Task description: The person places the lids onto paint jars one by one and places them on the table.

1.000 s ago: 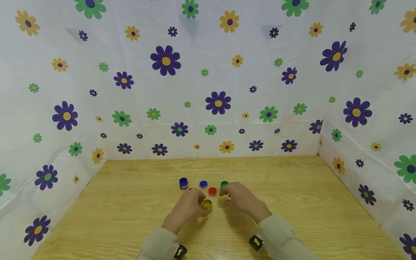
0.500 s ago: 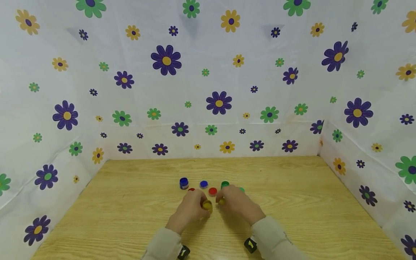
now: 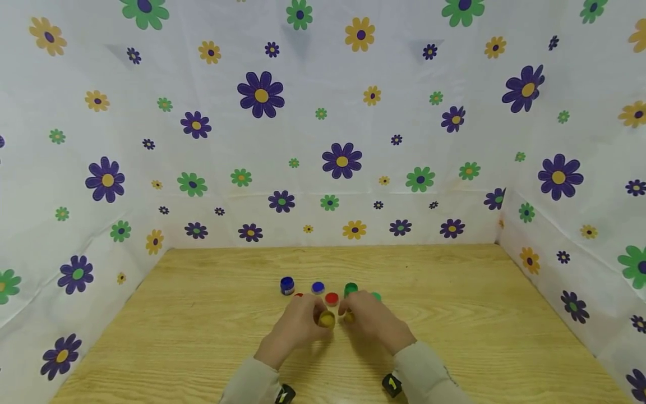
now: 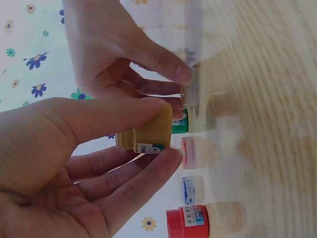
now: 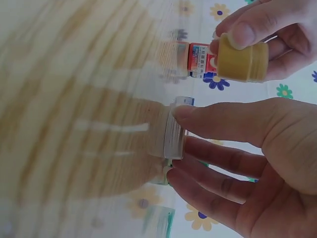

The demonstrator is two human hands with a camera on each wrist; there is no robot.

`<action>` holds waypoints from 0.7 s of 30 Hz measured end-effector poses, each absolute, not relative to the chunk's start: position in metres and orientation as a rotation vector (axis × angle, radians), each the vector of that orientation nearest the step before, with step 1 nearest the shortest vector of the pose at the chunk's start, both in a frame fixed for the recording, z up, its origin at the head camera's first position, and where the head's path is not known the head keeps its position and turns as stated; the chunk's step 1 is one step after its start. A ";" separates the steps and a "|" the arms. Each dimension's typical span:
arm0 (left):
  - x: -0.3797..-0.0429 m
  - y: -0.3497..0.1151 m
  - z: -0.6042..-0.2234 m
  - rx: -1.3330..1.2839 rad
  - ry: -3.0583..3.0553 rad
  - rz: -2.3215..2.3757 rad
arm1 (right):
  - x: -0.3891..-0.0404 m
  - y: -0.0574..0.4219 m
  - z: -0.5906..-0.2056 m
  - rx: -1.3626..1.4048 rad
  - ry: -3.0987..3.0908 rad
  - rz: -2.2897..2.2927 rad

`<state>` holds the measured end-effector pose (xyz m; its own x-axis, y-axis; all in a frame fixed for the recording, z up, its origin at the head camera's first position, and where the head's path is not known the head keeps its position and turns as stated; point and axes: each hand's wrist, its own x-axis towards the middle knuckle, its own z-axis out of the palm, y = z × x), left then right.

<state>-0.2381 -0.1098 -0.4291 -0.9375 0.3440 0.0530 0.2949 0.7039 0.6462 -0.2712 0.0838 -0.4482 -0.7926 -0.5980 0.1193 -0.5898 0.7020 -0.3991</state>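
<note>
While the left hand (image 3: pixel 299 321) grips an uncapped, yellow-filled jar (image 4: pixel 154 130), the right hand (image 3: pixel 374 318) pinches a lid (image 5: pixel 174 136).

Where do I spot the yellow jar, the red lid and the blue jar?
Yellow jar (image 5: pixel 241 63): right wrist view, on its side wall.
Red lid (image 3: pixel 331 298): head view, on its top.
Blue jar (image 3: pixel 287 287): head view, on its front.

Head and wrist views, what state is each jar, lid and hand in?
Small round yellow jar: open, off the wooden table
Left hand: holding that jar
Round clear-sided yellow lid: off its jar
Right hand: pinching that lid
Small round blue jar: open, upright
Round blue lid: lying flat
Small round red jar: upright, partly hidden
Round red lid: lying flat
Small round green jar: open, upright, partly hidden
Round green lid: off, partly hidden
</note>
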 end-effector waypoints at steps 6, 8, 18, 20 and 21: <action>-0.239 -0.109 -0.427 0.572 2.835 1.067 | -0.270 0.086 -0.446 -1.013 2.898 -0.627; -0.239 -0.109 -0.427 0.584 2.835 1.066 | -0.270 0.087 -0.444 -0.997 2.897 -0.621; -0.237 -0.109 -0.424 0.607 2.829 1.073 | -0.270 0.091 -0.436 -1.066 2.862 -0.673; -0.237 -0.110 -0.424 0.601 2.820 1.086 | -0.270 0.092 -0.434 -1.095 2.860 -0.678; -0.237 -0.110 -0.425 0.597 2.815 1.093 | -0.270 0.092 -0.432 -1.108 2.860 -0.680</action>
